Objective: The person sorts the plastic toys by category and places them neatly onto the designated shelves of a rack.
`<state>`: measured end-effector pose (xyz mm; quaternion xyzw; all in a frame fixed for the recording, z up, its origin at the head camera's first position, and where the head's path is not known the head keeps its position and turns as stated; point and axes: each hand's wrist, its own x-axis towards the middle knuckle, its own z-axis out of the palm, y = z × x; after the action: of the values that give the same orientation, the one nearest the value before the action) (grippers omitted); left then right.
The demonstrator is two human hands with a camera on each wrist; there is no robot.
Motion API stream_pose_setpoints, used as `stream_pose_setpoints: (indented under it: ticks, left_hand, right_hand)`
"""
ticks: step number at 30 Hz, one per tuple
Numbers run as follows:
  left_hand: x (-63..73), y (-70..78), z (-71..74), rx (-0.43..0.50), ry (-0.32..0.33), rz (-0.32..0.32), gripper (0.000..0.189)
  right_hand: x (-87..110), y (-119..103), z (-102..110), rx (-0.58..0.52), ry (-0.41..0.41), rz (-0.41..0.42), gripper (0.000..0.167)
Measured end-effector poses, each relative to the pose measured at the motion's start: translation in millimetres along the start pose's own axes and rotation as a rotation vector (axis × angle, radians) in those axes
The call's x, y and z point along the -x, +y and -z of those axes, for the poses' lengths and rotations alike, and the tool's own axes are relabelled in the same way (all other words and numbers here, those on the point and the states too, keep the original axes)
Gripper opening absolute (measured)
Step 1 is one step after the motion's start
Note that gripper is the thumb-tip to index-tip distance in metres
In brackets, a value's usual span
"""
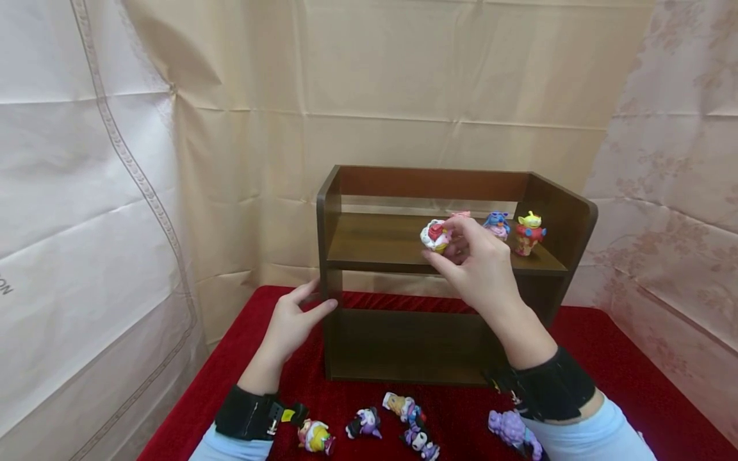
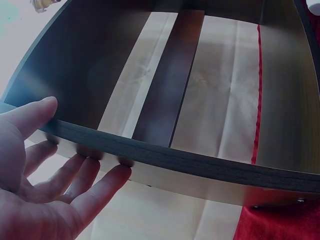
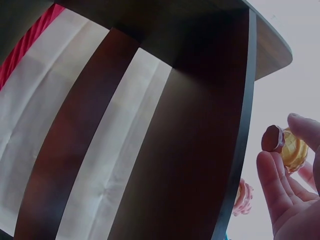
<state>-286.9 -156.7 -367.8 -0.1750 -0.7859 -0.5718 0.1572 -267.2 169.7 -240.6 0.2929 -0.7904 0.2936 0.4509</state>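
My right hand [image 1: 487, 266] pinches a small ice-cream figurine [image 1: 434, 235] with a white and red top, held at the front of the upper board of a dark wooden shelf [image 1: 380, 238]. From below, the right wrist view shows the figurine's yellow waffle cone and round brown base [image 3: 272, 139] between thumb and fingers. My left hand [image 1: 293, 323] holds the shelf's left side panel [image 2: 150, 155], thumb over the front edge, fingertips on the outer face. On the upper board stand a blue figurine [image 1: 497, 224], a yellow-headed figurine [image 1: 529, 234] and a pink one [image 1: 460, 214], mostly hidden behind my right hand.
Several figurines lie on the red cloth [image 1: 230, 397] before the shelf: a yellow one [image 1: 316, 436], a black-and-purple one [image 1: 364, 422], a blond-haired one [image 1: 403, 408] and a purple one [image 1: 513, 432] by my right forearm. Beige curtain [image 1: 403, 83] hangs behind.
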Motion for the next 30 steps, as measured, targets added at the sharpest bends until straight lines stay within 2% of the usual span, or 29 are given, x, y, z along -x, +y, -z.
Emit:
stream_pose_setpoints:
  ticks: [30]
  left_hand:
    - [0.3,0.5,-0.3,-0.011,0.004,-0.004,0.061]
  right_hand:
    - [-10.4,-3,-24,0.017,-0.134,-0.199,0.046]
